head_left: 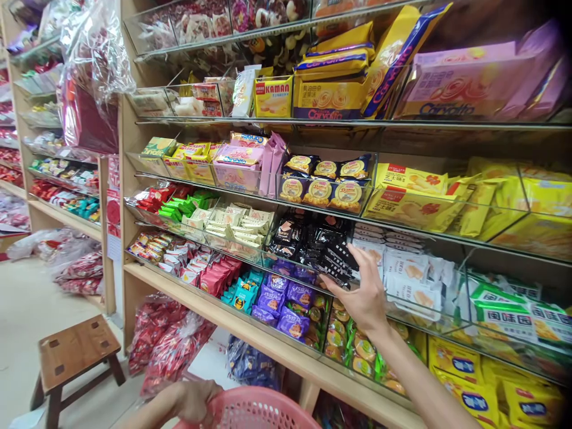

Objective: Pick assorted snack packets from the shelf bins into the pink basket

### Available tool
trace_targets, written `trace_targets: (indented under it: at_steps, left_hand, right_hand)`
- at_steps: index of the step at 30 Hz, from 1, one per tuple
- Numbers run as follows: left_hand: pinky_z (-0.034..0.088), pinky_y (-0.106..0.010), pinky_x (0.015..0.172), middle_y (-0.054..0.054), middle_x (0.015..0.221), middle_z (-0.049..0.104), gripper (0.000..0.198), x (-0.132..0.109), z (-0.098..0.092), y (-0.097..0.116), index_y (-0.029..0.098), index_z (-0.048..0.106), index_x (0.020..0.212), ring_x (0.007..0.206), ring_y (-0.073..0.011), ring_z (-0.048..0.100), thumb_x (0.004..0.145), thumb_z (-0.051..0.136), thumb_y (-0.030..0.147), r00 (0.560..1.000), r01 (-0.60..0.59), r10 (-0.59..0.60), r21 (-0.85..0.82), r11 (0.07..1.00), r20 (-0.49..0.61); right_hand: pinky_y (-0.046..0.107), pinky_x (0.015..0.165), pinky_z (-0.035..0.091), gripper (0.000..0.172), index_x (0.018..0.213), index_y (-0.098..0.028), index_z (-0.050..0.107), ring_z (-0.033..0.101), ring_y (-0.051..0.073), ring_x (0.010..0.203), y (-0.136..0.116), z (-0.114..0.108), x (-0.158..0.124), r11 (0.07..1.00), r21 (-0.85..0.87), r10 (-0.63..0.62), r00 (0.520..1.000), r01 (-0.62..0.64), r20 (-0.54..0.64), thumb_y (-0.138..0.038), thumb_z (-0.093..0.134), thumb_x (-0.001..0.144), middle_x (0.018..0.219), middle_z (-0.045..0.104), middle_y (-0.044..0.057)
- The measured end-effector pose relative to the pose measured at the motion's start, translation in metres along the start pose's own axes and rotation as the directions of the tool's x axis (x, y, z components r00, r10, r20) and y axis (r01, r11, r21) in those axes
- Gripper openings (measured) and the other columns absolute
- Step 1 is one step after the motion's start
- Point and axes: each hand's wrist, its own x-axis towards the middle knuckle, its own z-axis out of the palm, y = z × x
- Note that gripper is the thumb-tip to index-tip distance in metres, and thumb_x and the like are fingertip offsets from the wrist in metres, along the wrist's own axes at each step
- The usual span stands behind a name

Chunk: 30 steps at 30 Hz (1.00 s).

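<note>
My right hand (364, 292) reaches up to a clear shelf bin of small black snack packets (313, 244). Its fingers are closed round a fanned stack of those black packets (337, 267), held at the bin's front edge. White snack packs (409, 277) lie in the compartment just to the right of the hand. My left hand (196, 400) is low in view, its fingers wrapped over the rim of a pink plastic basket (254, 410). The basket's inside is cut off by the picture's bottom edge.
Wooden shelving (250, 333) with clear dividers holds many biscuit and candy packs in several rows. A small wooden stool (74, 354) stands on the floor at left. Bagged red sweets (167, 345) lie under the lowest shelf. More shelves (53, 179) run along the left.
</note>
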Motion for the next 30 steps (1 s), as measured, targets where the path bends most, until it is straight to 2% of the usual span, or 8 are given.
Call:
trace_targets:
  at_steps: [8,11,13,14,16,21,25,30]
  left_hand:
    - [0.054,-0.046,0.061,-0.008,0.077,0.067,0.039,-0.021,-0.011,0.034,0.017,0.056,0.09,0.074,-0.0324,0.067,0.054,0.066,0.029,0.937,0.215,-0.095,0.341,0.915,-0.337]
    - [0.048,-0.047,0.08,-0.012,0.092,0.067,0.034,-0.05,-0.028,0.082,0.015,0.056,0.095,0.09,-0.031,0.064,0.066,0.059,0.032,0.895,0.148,0.073,0.448,0.882,-0.44]
    - [0.049,-0.037,0.075,-0.007,0.083,0.066,0.022,-0.078,-0.039,0.131,0.016,0.056,0.084,0.079,-0.0217,0.064,0.078,0.048,0.035,0.86,0.058,0.216,0.507,0.86,-0.463]
    - [0.049,-0.031,0.068,-0.005,0.075,0.066,0.027,-0.092,-0.044,0.159,0.016,0.056,0.08,0.07,-0.0173,0.063,0.083,0.041,0.038,0.821,-0.052,0.347,0.546,0.836,-0.454]
    - [0.046,-0.024,0.058,-0.003,0.072,0.065,0.029,-0.115,-0.05,0.216,0.015,0.056,0.079,0.062,-0.0129,0.06,0.086,0.041,0.039,0.664,-0.178,0.577,0.65,0.739,-0.475]
    - [0.047,-0.026,0.07,-0.007,0.084,0.067,0.016,-0.11,-0.068,0.312,0.013,0.059,0.087,0.079,-0.0173,0.065,0.084,0.049,0.025,0.355,0.242,0.701,0.785,0.57,-0.619]
    - [0.048,-0.032,0.077,-0.017,0.1,0.065,0.025,-0.074,-0.082,0.329,0.009,0.053,0.104,0.098,-0.0271,0.063,0.084,0.051,0.024,0.259,0.354,0.675,0.718,0.599,-0.69]
    - [0.05,-0.034,0.078,-0.021,0.103,0.064,0.041,-0.057,-0.081,0.335,0.007,0.045,0.112,0.1,-0.0297,0.063,0.083,0.058,0.033,0.227,0.424,0.639,0.666,0.614,-0.735]
  right_hand:
    - [0.048,0.1,0.044,0.072,0.133,-0.02,0.041,0.052,0.026,0.114,0.0,0.005,0.006,1.0,0.026,-0.017,0.999,0.018,-0.04,-0.038,0.072,0.07,0.121,0.054,0.012]
    - [0.049,0.1,0.044,0.071,0.132,-0.02,0.042,0.052,0.026,0.114,0.001,0.004,0.004,1.0,0.024,-0.012,0.999,0.013,-0.046,-0.038,0.072,0.071,0.121,0.054,0.013]
    - [0.05,0.1,0.044,0.071,0.133,-0.021,0.042,0.052,0.026,0.114,0.003,0.004,0.003,1.0,0.023,-0.009,0.999,0.01,-0.05,-0.038,0.072,0.07,0.121,0.054,0.013]
    - [0.049,0.099,0.044,0.072,0.133,-0.02,0.042,0.052,0.027,0.114,0.004,0.003,0.003,1.0,0.021,-0.008,0.998,0.009,-0.057,-0.037,0.072,0.07,0.121,0.055,0.013]
    - [0.049,0.098,0.045,0.072,0.133,-0.02,0.042,0.052,0.027,0.113,0.006,0.002,0.002,1.0,0.022,0.001,0.997,0.001,-0.074,-0.037,0.073,0.07,0.12,0.054,0.013]
    - [0.049,0.098,0.045,0.071,0.132,-0.02,0.042,0.053,0.028,0.113,0.007,-0.003,0.002,1.0,0.005,0.012,0.996,-0.012,-0.09,-0.038,0.071,0.071,0.12,0.055,0.013]
    - [0.049,0.098,0.045,0.071,0.132,-0.019,0.042,0.053,0.028,0.114,0.009,-0.01,0.001,1.0,0.0,-0.018,0.997,0.018,-0.07,-0.036,0.073,0.07,0.12,0.055,0.013]
    - [0.049,0.099,0.045,0.073,0.133,-0.019,0.041,0.053,0.027,0.114,0.013,-0.015,0.0,0.999,-0.01,-0.044,0.998,0.043,-0.05,-0.034,0.074,0.069,0.12,0.055,0.013]
